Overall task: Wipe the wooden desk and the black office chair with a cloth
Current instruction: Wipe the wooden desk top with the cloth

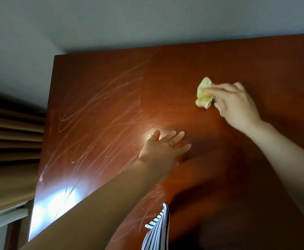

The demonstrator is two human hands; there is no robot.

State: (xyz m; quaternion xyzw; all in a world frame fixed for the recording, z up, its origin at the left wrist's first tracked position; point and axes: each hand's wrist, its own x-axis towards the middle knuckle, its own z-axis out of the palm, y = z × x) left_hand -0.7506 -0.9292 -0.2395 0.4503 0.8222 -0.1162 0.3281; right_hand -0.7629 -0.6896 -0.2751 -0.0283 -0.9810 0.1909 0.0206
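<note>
Step in hand: wiping the desk top.

The right hand (235, 103) is gripping a crumpled pale-yellow cloth (204, 95), thumb and fingers curled round it. It is holding the cloth down on the glossy reddish-brown wooden desk (255, 69), in the right half toward the far edge. The left hand (162, 148) is lying flat near the desk's middle, fingers straight, grasping nothing, apparently bracing on the top. The black office chair is not showing in this view.

Observations: looping whitish wipe streaks (93, 109) are covering the left half. The right half is looking even but is lying in shadow, so I cannot tell whether it is wiped. Small pale crumbs (148, 136) are sitting just beside the left fingertips, at a bright reflection.

Judgement on technique:
- The cloth is bunched, so probably only a small patch is meeting the wood. Spreading it flatter under the palm would likely be giving wider contact.
- Overlapping straight passes, running from the far edge toward the near one, should be leaving fewer streaks than loops.
- The crumbs are better gathered toward one edge than smeared about.
- The braced left palm is probably leaving prints, so that spot is needing a pass too.
</note>
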